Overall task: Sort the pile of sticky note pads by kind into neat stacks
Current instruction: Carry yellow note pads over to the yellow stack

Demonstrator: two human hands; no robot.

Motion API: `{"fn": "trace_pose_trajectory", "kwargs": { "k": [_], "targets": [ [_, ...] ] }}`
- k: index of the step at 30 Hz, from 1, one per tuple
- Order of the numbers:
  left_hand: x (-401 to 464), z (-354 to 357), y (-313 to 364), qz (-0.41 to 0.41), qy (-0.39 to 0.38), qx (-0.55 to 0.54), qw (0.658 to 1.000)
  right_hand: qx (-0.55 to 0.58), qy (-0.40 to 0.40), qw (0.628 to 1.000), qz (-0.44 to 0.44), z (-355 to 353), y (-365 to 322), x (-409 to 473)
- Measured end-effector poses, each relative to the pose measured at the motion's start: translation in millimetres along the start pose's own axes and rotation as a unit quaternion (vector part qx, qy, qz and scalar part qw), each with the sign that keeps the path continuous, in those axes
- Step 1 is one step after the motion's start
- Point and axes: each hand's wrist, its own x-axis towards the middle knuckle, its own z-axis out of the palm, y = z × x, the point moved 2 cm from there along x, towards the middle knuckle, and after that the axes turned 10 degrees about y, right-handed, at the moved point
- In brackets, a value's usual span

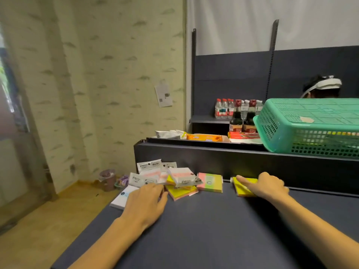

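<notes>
Head view is showing both bare forearms reaching forward over the dark blue flat shelf surface (204, 226). The left hand (144, 203) is lying palm down, fingers loosely together and gripping nothing, at the near edge of the jumbled pile of white-wrapped and yellow sticky note pads (171, 178), partly covering a white rectangular pad (121, 199). The right hand (267, 186) is resting palm down with fingers extended leftward, pressing flat on a bright yellow square sticky note pad (242, 188) lying apart from the pile, near the shelf's back wall. Between pile and yellow pad, a pink-and-green striped pad (210, 182) is lying flat. A green plastic mesh basket (307, 125) is sitting overturned on the upper ledge.
</notes>
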Motion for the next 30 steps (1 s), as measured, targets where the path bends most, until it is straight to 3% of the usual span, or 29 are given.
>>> {"fn": "trace_pose_trajectory", "kwargs": {
  "k": [3,8,14,24,27,30],
  "targets": [
    [7,1,-16,0.010,0.012,-0.006,1.000,-0.050,-0.003,0.999,0.019,-1,-16,-1],
    [12,1,-36,0.037,0.023,-0.041,0.998,-0.004,0.001,0.999,0.050,-6,-23,-9],
    [17,6,-44,0.065,0.032,-0.077,0.994,0.056,0.094,0.993,-0.046,-28,-32,-45],
    [35,9,-29,0.104,0.052,-0.099,0.988,0.037,0.156,0.973,-0.168,-53,-27,-81],
    [40,8,-25,0.089,0.064,-0.106,0.988,0.046,0.159,0.972,-0.167,-55,-20,-80],
    [47,9,-23,0.017,0.055,-0.102,0.993,0.069,0.159,0.969,-0.173,-53,-12,-72]
  ]
}}
